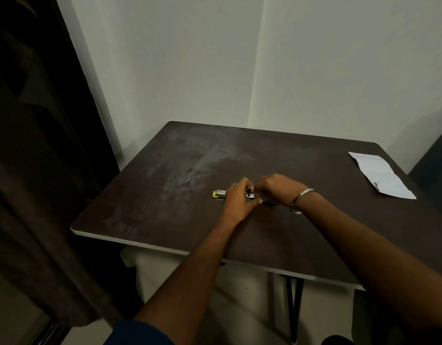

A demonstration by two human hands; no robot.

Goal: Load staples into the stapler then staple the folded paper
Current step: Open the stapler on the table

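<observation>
both hands are meeting mid-table (145, 210) over the stapler (252, 195), hiding most of it. the left hand (237, 199) is gripping its body; the right hand (272, 186) is curling over it, grip unclear. the paper (381, 174) is lying far right.

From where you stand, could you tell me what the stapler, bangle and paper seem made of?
Stapler: shiny metal, judging by bright glints, though mostly hidden by the hands. Bangle: polished silvery metal, probably. Paper: thin white sheet, creased.

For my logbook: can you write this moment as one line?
step: loading staples | hands: both on stapler | staple box: beside left hand | folded paper: untouched, far right
</observation>
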